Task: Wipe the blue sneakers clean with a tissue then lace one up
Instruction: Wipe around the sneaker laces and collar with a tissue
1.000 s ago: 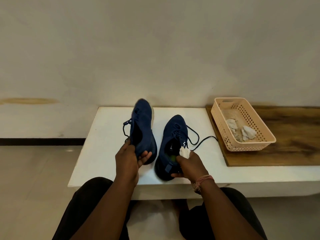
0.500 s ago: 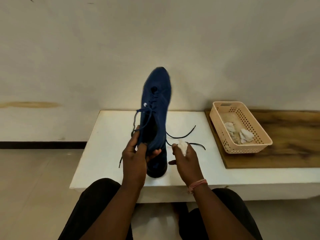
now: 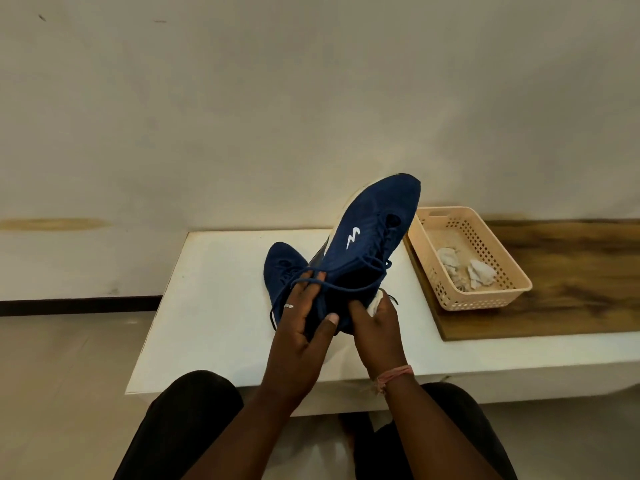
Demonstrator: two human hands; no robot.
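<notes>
A second blue sneaker (image 3: 282,268) is lying on the white surface (image 3: 214,289). The left hand (image 3: 304,320) is gripping the heel of the raised blue sneaker (image 3: 367,244) — fingers curled round it, a loose lace (image 3: 332,287) crossing them. The right hand (image 3: 377,323) is pinching a white tissue (image 3: 375,303) against that heel. Further right, a beige basket (image 3: 485,303) is holding crumpled tissues (image 3: 465,270) — it is sitting on a wooden board (image 3: 571,271).

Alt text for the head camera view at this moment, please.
Left hand grips the heel of a raised blue sneaker, toe tilted toward a beige basket; right hand holds a tissue against it. The second sneaker lies on the white table.
</notes>
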